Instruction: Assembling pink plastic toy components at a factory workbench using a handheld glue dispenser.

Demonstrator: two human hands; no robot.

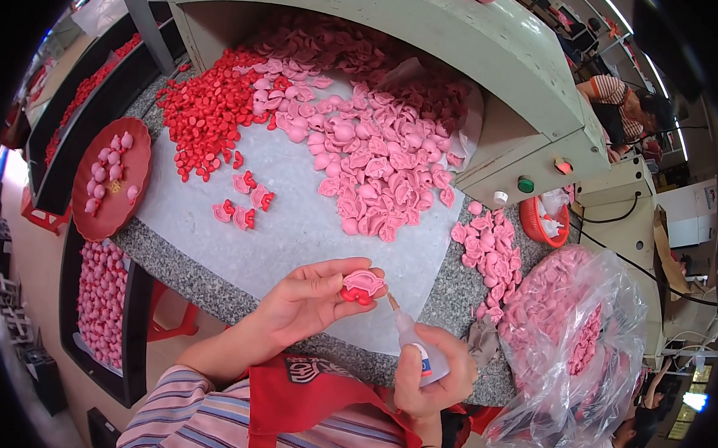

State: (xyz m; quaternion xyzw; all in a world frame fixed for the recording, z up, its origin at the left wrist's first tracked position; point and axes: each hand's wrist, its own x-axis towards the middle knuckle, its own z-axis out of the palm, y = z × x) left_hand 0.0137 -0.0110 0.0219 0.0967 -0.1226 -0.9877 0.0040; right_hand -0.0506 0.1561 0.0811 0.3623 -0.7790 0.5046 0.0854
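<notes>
Between the fingertips of my left hand (299,300) is a small pink plastic shell piece (364,281) with red parts along its lower edge. Wrapped around a translucent squeeze bottle (423,351) with a thin nozzle is my right hand (439,380). The nozzle tip points up at the right side of the piece; whether it touches cannot be made out. Beyond my hands, on white paper (237,259), lie several pink pieces with red parts (245,201). Farther back are a heap of red parts (211,113) and a larger heap of pink shell pieces (386,161).
A grey-green machine housing (509,78) with buttons overhangs the heaps. At left sit a red dish (119,205) of pink pieces and a black crate (134,326). To the right are loose pink pieces (490,254), a red basket (535,224) and a clear bag (594,354). Other people are at far right.
</notes>
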